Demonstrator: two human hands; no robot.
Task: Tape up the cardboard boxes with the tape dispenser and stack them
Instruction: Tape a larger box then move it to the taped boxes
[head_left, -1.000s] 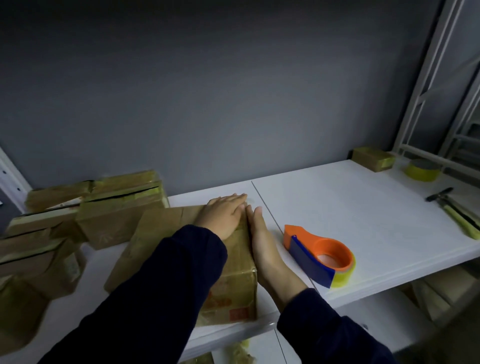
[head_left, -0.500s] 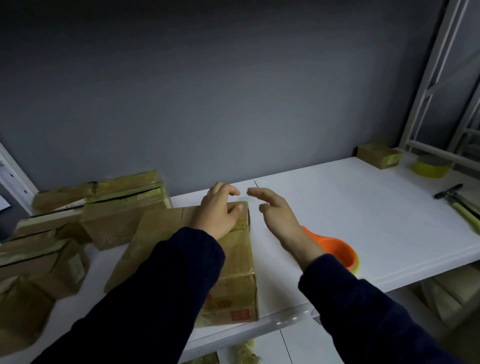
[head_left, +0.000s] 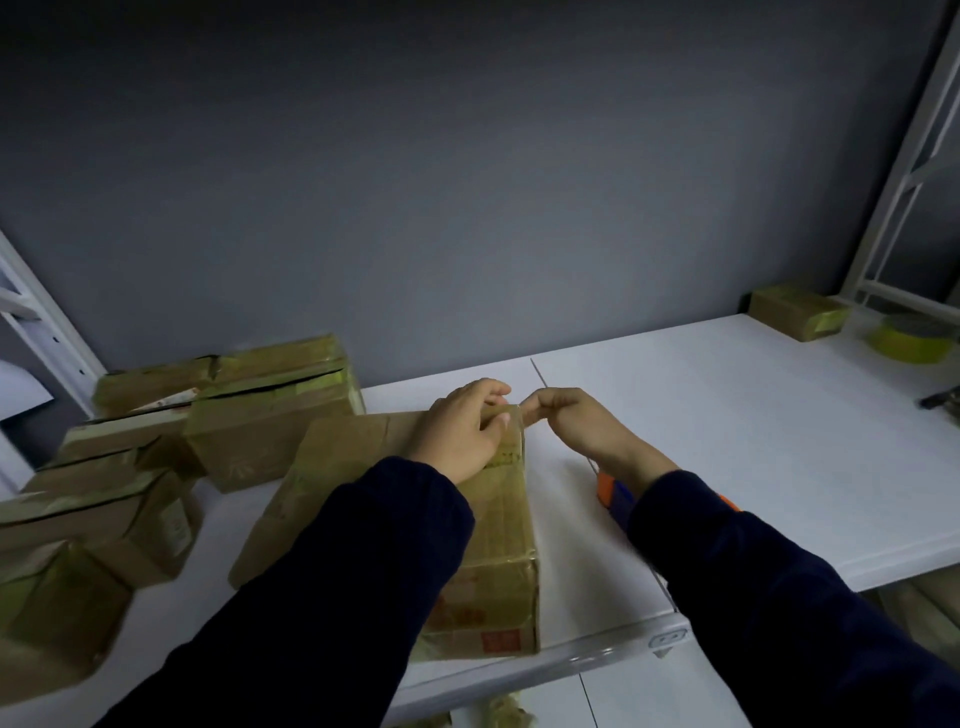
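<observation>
Currently, head view only: long brown cardboard box (head_left: 498, 561) lies on the white shelf (head_left: 727, 441), long axis running from the near edge straight away from the person. Left hand (head_left: 457, 431) sits on its far end, fingers curled over the far top edge, gripping. Right hand (head_left: 576, 426) is just beside the far right corner, fingers bent together; whether they pinch anything, cannot tell. Orange-and-blue tape dispenser (head_left: 613, 493) lies right of the box, mostly hidden behind the right wrist. Right hand looks nearer for picking it up.
</observation>
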